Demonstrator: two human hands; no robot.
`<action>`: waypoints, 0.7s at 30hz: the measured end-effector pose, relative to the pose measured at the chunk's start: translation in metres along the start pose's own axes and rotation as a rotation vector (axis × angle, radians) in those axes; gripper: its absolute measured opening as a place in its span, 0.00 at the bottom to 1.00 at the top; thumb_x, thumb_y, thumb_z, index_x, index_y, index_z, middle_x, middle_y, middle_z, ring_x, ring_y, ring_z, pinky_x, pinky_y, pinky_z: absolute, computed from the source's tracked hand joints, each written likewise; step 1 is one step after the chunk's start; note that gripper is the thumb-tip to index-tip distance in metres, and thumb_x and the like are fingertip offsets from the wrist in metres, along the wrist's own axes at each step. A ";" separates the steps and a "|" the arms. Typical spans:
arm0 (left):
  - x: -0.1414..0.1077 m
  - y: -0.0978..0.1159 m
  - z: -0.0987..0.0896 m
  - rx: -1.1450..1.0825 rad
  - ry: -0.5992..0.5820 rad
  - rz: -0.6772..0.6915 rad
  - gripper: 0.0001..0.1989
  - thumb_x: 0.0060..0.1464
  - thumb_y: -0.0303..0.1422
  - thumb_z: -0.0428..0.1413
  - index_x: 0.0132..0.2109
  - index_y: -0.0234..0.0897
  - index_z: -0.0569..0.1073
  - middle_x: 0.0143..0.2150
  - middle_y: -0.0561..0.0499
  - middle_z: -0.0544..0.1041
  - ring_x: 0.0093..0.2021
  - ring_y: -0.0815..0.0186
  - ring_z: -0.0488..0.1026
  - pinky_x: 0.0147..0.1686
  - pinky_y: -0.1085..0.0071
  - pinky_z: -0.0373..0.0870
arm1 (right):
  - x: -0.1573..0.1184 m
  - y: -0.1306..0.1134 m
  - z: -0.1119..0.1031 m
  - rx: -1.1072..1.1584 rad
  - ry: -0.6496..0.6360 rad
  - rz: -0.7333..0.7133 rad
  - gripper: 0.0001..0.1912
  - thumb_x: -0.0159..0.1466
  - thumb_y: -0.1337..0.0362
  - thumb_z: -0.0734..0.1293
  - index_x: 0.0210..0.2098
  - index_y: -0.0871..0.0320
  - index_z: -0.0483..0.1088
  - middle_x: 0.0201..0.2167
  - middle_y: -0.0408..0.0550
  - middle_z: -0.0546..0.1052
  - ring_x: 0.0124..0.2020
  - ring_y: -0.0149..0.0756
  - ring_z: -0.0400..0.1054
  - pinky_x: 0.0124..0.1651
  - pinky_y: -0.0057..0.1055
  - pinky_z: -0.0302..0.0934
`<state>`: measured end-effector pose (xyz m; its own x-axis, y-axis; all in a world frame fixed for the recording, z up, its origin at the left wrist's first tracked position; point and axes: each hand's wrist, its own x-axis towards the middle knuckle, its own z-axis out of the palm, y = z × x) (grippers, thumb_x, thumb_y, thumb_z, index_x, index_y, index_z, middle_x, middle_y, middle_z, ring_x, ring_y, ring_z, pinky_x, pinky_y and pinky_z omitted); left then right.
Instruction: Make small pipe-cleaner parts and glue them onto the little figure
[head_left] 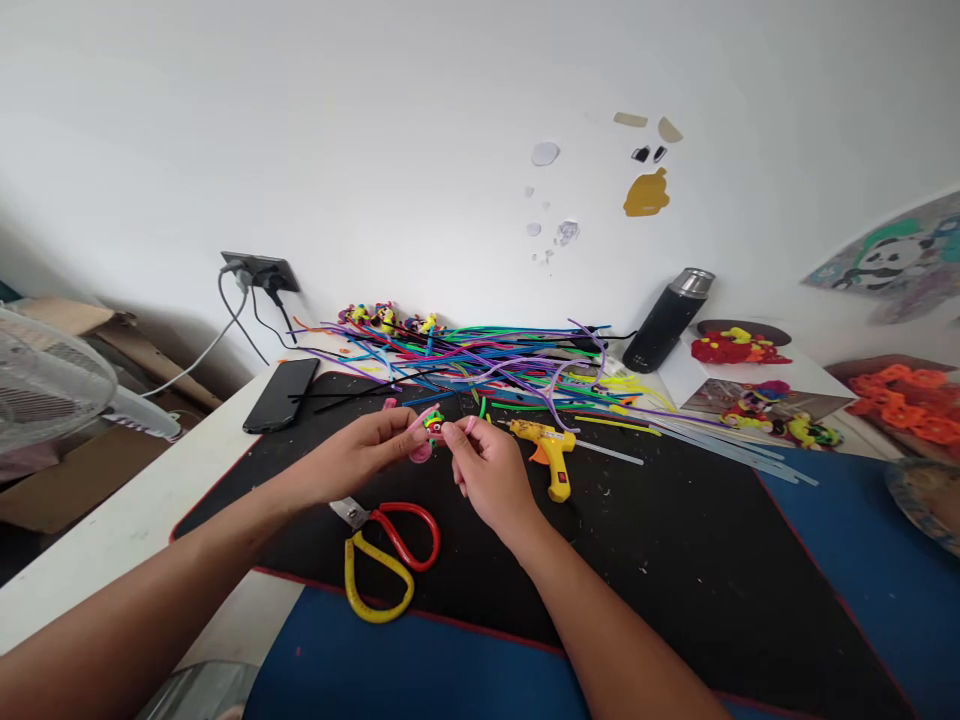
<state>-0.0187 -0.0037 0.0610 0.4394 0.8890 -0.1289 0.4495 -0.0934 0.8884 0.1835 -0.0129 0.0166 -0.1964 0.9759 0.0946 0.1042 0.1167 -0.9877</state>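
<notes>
Your left hand (384, 440) and right hand (487, 465) both pinch the small pink, green and red craft piece (434, 426) between them, above the black, red-edged mat (637, 570), probably to keep it steady. The yellow plastic glue gun (556, 462) and red-and-yellow-handled metal scissors (390, 537) lie near, presumably for easy reach.

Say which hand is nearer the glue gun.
Right. The right hand is close by the glue gun, near its nozzle end; the left hand is farther away, beyond the right hand from the gun.

Pink, green and red craft piece (434, 426), black red-edged mat (645, 560)
</notes>
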 end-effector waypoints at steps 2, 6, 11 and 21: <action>0.005 0.000 0.005 0.027 -0.013 0.026 0.29 0.62 0.62 0.53 0.41 0.38 0.74 0.35 0.52 0.72 0.36 0.63 0.67 0.36 0.70 0.68 | 0.001 -0.001 -0.002 -0.028 0.037 -0.005 0.20 0.73 0.46 0.64 0.34 0.55 0.73 0.15 0.37 0.67 0.16 0.31 0.61 0.23 0.28 0.54; 0.011 -0.002 0.008 0.068 -0.013 0.041 0.26 0.61 0.58 0.58 0.37 0.37 0.76 0.32 0.54 0.69 0.34 0.65 0.64 0.37 0.70 0.66 | 0.002 -0.003 -0.007 -0.042 0.080 -0.025 0.21 0.73 0.46 0.64 0.34 0.54 0.72 0.15 0.37 0.66 0.16 0.31 0.62 0.24 0.28 0.55; 0.008 -0.008 -0.002 0.005 0.181 -0.050 0.29 0.60 0.60 0.56 0.40 0.36 0.81 0.24 0.56 0.62 0.26 0.68 0.55 0.26 0.71 0.52 | 0.008 -0.004 -0.016 -0.036 0.162 -0.054 0.23 0.72 0.44 0.64 0.33 0.55 0.74 0.14 0.36 0.63 0.16 0.32 0.60 0.24 0.29 0.54; 0.002 -0.003 -0.011 0.727 0.302 0.002 0.09 0.53 0.40 0.55 0.29 0.41 0.69 0.25 0.55 0.68 0.25 0.65 0.62 0.29 0.68 0.52 | 0.011 0.002 -0.023 -0.058 0.243 -0.079 0.24 0.71 0.42 0.65 0.33 0.56 0.76 0.15 0.37 0.64 0.18 0.33 0.60 0.24 0.30 0.52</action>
<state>-0.0279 0.0032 0.0631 0.2571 0.9622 0.0899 0.8908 -0.2720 0.3641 0.2042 0.0024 0.0184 0.0329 0.9782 0.2053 0.1550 0.1979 -0.9679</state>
